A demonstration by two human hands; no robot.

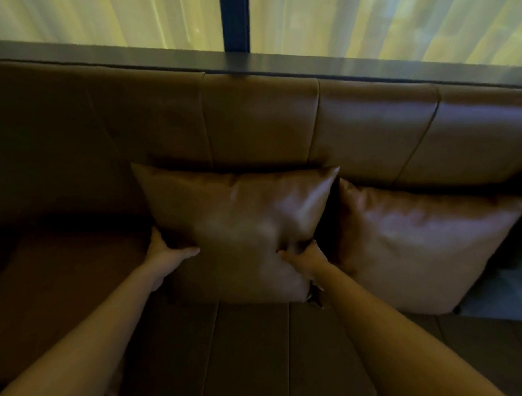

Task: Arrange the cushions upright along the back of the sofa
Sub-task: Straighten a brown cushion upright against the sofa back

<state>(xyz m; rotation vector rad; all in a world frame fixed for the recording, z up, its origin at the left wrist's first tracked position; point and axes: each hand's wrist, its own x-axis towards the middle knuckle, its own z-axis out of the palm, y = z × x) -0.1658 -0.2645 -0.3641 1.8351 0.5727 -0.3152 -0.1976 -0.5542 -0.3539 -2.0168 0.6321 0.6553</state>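
Note:
A brown leather cushion (240, 228) stands upright against the sofa back (260, 120), in the middle of the view. My left hand (167, 254) grips its left edge near the bottom, thumb on the front face. My right hand (306, 260) grips its right lower edge, fingers pressed into the leather. A second brown cushion (418, 245) leans upright against the back just to the right, close beside the first one.
The brown sofa seat (253, 355) stretches below the cushions. A dark ledge (308, 63) runs along the top of the sofa back, with a curtained window (99, 19) and a dark frame post (234, 21) behind it. Something grey-blue (505, 293) lies at the right edge.

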